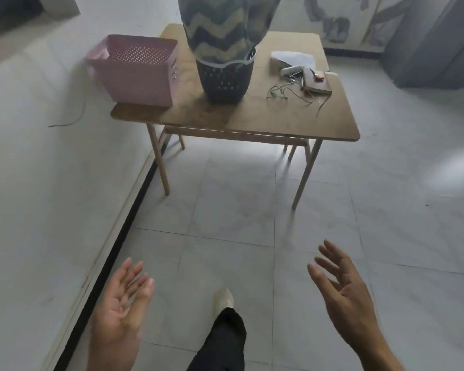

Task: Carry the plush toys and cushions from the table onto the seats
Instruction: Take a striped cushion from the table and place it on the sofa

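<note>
Left hand (121, 298): fingers spread and relaxed, palm up, holding nothing; slightly blurred. Pink basket (137, 73) sits at the left edge of the table (279, 121), its inside hidden. Zigzag cushion (220, 28) stands in the dark basket (223, 79) at mid-table, top cut off by the frame. Open tiled floor (239, 210) lies before the table. Clutter (298, 73) of cords and white items: indistinct. Right hand (343, 287): spread, empty.

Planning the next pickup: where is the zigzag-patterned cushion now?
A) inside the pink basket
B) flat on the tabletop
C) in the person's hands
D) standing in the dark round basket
D: the zigzag cushion sticks up out of the dark round basket on the table.
</note>
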`<move>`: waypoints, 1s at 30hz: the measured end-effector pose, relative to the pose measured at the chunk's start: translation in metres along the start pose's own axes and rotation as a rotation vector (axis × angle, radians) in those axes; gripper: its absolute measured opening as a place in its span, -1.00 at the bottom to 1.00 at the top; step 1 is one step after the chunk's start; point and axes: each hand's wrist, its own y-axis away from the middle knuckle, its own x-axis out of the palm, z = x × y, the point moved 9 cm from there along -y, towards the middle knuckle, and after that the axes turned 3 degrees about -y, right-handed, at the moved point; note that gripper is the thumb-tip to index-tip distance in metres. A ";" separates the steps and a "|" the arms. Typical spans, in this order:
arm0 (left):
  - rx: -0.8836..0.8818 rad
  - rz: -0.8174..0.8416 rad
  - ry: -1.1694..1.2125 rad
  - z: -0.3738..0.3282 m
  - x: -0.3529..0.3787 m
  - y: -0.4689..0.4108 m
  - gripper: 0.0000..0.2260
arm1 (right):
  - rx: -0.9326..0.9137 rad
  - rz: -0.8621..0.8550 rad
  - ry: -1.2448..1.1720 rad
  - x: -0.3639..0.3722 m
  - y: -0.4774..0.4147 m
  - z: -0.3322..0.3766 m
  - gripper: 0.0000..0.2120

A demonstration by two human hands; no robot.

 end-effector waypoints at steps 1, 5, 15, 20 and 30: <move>-0.005 0.010 0.015 -0.011 0.015 -0.028 -0.57 | -0.006 0.008 0.008 0.007 -0.031 0.013 -0.34; 0.046 0.063 0.023 -0.081 0.075 -0.137 -0.56 | -0.071 -0.014 0.015 0.027 -0.146 0.079 -0.34; 0.101 0.081 -0.063 -0.148 0.203 -0.361 -0.54 | -0.055 -0.042 0.002 0.075 -0.390 0.108 -0.35; 0.025 0.098 -0.214 -0.166 0.277 -0.468 -0.55 | -0.071 0.040 -0.022 0.119 -0.531 0.129 -0.32; 0.041 0.174 0.021 -0.279 0.359 -0.727 0.11 | -0.384 0.171 0.108 0.245 -0.700 0.257 -0.21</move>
